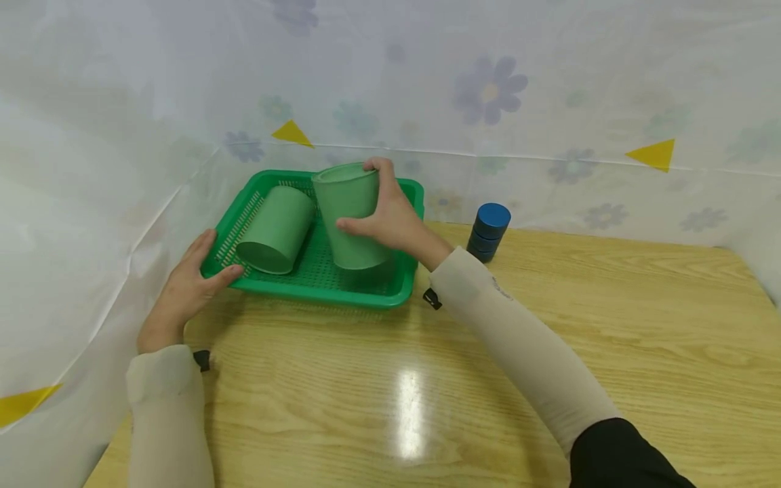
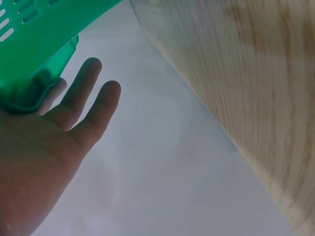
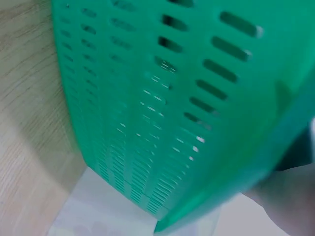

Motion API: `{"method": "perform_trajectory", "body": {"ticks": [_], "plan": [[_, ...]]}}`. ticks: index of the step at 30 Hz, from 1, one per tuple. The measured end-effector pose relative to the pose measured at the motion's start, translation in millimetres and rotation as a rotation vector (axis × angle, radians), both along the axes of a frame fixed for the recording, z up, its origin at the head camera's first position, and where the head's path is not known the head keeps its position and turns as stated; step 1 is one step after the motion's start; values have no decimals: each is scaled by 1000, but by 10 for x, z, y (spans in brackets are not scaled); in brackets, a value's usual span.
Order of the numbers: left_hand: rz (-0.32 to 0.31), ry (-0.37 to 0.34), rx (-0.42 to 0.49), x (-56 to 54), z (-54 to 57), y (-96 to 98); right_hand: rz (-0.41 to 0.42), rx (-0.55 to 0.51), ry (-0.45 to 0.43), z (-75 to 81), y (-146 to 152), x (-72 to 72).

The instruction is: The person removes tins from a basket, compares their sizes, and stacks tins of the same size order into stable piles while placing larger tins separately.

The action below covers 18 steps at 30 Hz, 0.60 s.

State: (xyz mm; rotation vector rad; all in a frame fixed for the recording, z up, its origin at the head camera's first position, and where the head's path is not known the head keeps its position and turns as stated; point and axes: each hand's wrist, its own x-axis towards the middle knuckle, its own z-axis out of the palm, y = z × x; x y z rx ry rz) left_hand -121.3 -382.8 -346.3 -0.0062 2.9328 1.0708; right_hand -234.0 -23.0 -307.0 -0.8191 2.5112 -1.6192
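In the head view, my right hand (image 1: 393, 213) grips a green cup (image 1: 348, 217), thumb on its near side and fingers over the rim. This cup is held nearly upright, a little tilted, over the right half of a green plastic basket (image 1: 317, 293). A second green cup (image 1: 277, 227) lies on its side in the basket's left half. My left hand (image 1: 189, 288) holds the basket's near left corner, thumb over the rim. The left wrist view shows other fingers of the left hand (image 2: 64, 132) spread beneath the rim. The right wrist view shows mostly the slotted basket wall (image 3: 133, 113); the cup's grip is hidden there.
A blue cylinder (image 1: 488, 230) with grooves round it stands right of the basket on the wooden table (image 1: 305, 379). A flower-patterned white sheet (image 1: 390, 81) rises close behind the basket and along the left side. Yellow triangles (image 1: 653, 156) mark the sheet.
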Motion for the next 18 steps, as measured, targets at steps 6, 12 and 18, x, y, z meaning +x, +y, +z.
{"method": "perform_trajectory", "body": {"ticks": [6,12,18], "plan": [[2,-4,4,2,4,3,24,-84,82,43,104,78],[2,0,1,0,-7,-3,71,-141,141,60,217,161],[-2,11,2,-5,-22,-18,62,-186,180,84,332,227]]}}
